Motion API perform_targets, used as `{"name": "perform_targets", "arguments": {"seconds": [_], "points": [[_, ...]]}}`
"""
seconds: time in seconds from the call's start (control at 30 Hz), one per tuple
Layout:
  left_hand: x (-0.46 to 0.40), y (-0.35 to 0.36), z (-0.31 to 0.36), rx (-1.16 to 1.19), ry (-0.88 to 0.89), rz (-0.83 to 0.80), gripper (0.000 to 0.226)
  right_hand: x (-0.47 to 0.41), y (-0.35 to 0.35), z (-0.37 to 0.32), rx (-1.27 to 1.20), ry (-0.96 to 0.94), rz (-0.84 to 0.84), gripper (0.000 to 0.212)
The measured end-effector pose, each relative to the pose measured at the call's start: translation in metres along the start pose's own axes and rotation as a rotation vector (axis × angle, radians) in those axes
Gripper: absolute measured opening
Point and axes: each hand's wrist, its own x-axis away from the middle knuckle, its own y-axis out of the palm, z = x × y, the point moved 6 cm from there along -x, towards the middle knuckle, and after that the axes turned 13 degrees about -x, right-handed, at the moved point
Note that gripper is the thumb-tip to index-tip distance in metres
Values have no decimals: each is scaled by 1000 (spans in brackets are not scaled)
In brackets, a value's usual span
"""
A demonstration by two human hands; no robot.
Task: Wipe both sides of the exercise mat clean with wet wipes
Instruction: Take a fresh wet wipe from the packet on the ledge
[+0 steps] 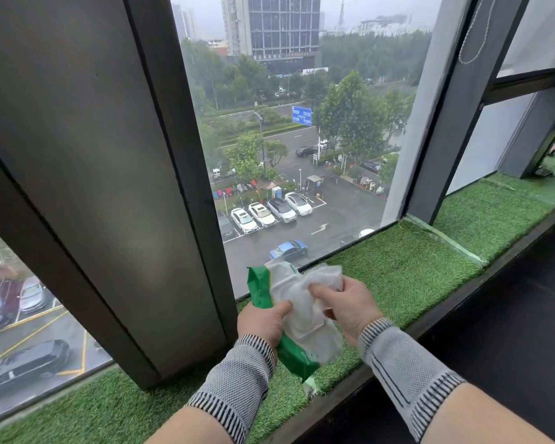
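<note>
A green and white pack of wet wipes (pixel 259 291) lies over the green turf of the window sill (pixel 407 270). My left hand (pixel 265 322) grips the pack along its left side, thumb on top. My right hand (pixel 350 304) pinches a crumpled white wet wipe (pixel 321 278) that comes out of the pack's top. The exercise mat is not in view.
A wide dark pillar (pixel 109 187) rises just left of my hands. Window glass (pixel 302 155) stands behind the sill, with a street and parked cars far below. The sill's dark front edge (pixel 462 302) runs diagonally; a dark floor lies to the right.
</note>
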Motion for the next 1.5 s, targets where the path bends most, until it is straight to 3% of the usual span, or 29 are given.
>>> {"name": "perform_targets", "arguments": {"seconds": [0.1,0.3,0.6,0.8,0.97,1.17,1.33,1.5], "points": [[-3,-5,5,-4,28,47,21,-4,-16,1,-308,90,102,18],[-8,-9,8,-24,49,99,17,-5,-31,-5,-405,81,224,16],[-19,-22,-4,110,-84,90,30,-13,-33,-14,-670,139,88,31],[-24,-29,-7,176,-97,84,26,-13,-16,-5,-593,198,4,48],[-13,-13,-8,136,-82,-57,29,-13,16,5,-518,196,-57,42],[-5,-8,-7,140,-43,-213,70,-15,26,16,-285,144,1,44],[-13,-14,-16,29,16,-176,38,-17,22,20,-90,134,88,28],[-27,-27,-12,44,-5,-77,22,-15,8,18,-154,340,-24,32]]}}
